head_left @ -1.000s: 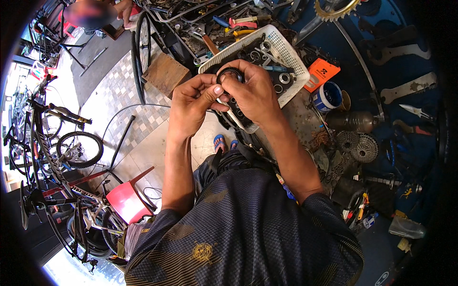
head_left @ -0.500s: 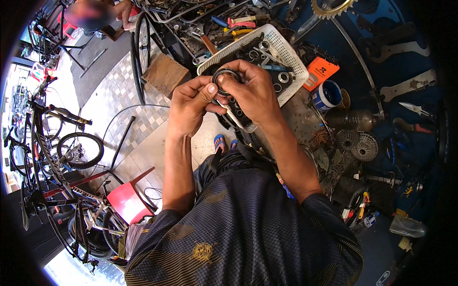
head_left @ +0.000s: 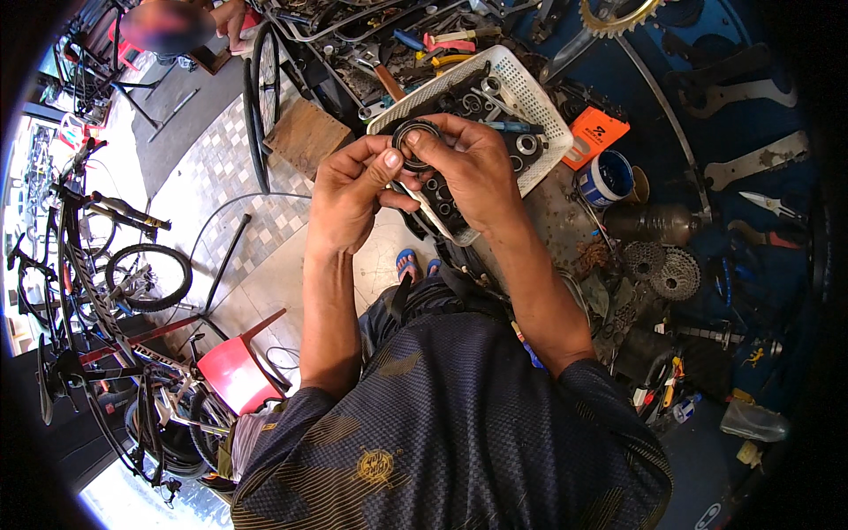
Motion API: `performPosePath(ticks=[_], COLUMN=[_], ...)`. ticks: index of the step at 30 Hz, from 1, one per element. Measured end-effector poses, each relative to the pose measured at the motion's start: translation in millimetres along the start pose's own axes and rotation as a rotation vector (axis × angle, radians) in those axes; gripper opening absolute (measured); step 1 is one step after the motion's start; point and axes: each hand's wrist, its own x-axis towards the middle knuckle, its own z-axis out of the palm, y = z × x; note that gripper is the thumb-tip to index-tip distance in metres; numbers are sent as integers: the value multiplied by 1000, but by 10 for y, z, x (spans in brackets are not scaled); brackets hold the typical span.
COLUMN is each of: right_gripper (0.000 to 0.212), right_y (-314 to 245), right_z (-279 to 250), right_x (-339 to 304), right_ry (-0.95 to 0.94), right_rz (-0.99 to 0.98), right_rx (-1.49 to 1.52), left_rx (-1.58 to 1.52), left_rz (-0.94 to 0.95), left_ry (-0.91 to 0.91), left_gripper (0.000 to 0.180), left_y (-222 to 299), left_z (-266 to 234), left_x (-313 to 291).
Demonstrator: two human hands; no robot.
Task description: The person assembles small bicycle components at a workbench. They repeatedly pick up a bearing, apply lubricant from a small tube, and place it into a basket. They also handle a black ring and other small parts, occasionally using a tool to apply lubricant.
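**Two hands gripping a dark ring above a basket of bike parts**

Head view: the person is holding a dark ring-shaped part (head_left: 415,141) up in front of the chest, just over the near edge of a white plastic basket (head_left: 539,97). The left hand (head_left: 349,194) is pinching the ring's left side, with the thumb pressing on its lower rim and the fingers curling behind it. The right hand (head_left: 468,168) is clasping the ring from the right, its fingertips closing on the top and its thumb meeting the left thumb beneath. Both hands are therefore closed around the same ring, which is touching nothing else.

The basket is lying tilted on a cluttered workbench and is holding metal rings, bearings and small dark parts. To its right an orange card (head_left: 594,137) is lying beside a blue-and-white tub (head_left: 608,179), and two toothed cogs (head_left: 662,269) are sitting further along. A large chainring (head_left: 618,16) is hanging near the top edge. Down to the left a red plastic stool (head_left: 237,375) is standing on the tiled floor near parked bicycles (head_left: 97,283).
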Motion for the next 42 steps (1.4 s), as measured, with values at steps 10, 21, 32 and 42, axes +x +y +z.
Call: performPosePath(ticks=[10, 21, 32, 42], right_gripper=[20, 18, 17, 17], right_y=[58, 24, -25, -47], right_z=[17, 51, 18, 51], right_x=[13, 20, 59, 78], right_ry=[34, 80, -47, -37], right_rz=[35, 55, 50, 39], right_rx=[118, 131, 136, 107], left_rx=[116, 223, -12, -20], left_rz=[25, 81, 36, 31], left_ry=[32, 56, -10, -29], left_gripper=[24, 23, 27, 26], left_y=[32, 29, 32, 6], left_z=[81, 170, 36, -4], left_x=[9, 11, 56, 62])
